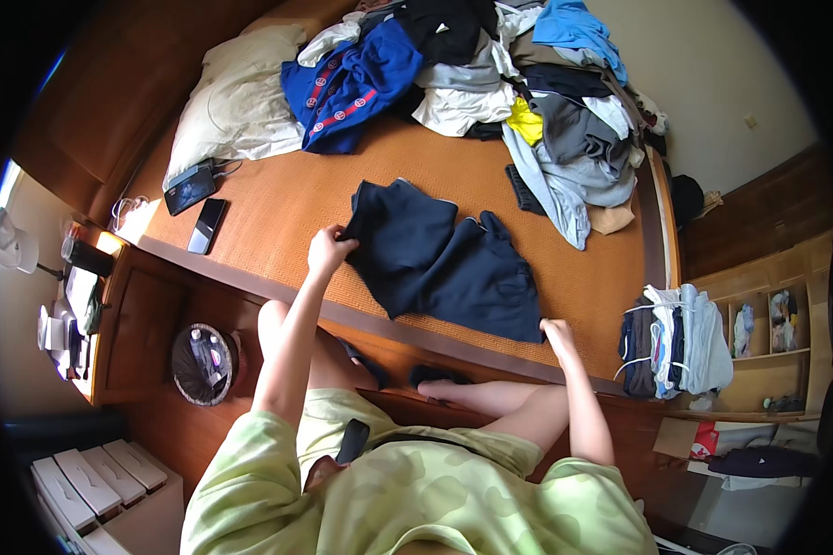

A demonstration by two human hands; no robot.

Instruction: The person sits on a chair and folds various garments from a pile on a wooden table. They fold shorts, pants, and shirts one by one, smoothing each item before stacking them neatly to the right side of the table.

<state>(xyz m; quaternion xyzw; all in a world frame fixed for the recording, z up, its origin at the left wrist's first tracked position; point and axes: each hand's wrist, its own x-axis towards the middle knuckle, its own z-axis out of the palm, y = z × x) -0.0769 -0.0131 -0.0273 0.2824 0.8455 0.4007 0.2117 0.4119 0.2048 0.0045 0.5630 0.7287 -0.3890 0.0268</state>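
A pair of dark navy shorts (430, 257) lies spread on the woven mat (271, 243) that covers the bed. My left hand (330, 250) pinches the edge of the shorts at their upper left. At the lower right corner, my right hand (559, 338) grips the end of the other side. The waistband with its gathered part is towards the right, and the cloth between my hands rests mostly flat with a few folds.
Beyond the shorts is a heap of clothes (472, 69), with a blue garment (350, 83) beside a pillow (239, 104). A phone (207, 226) and a tablet-like device (189, 189) lie left. Folded clothes (673, 340) hang over the right edge. A wastebasket (205, 364) stands below left.
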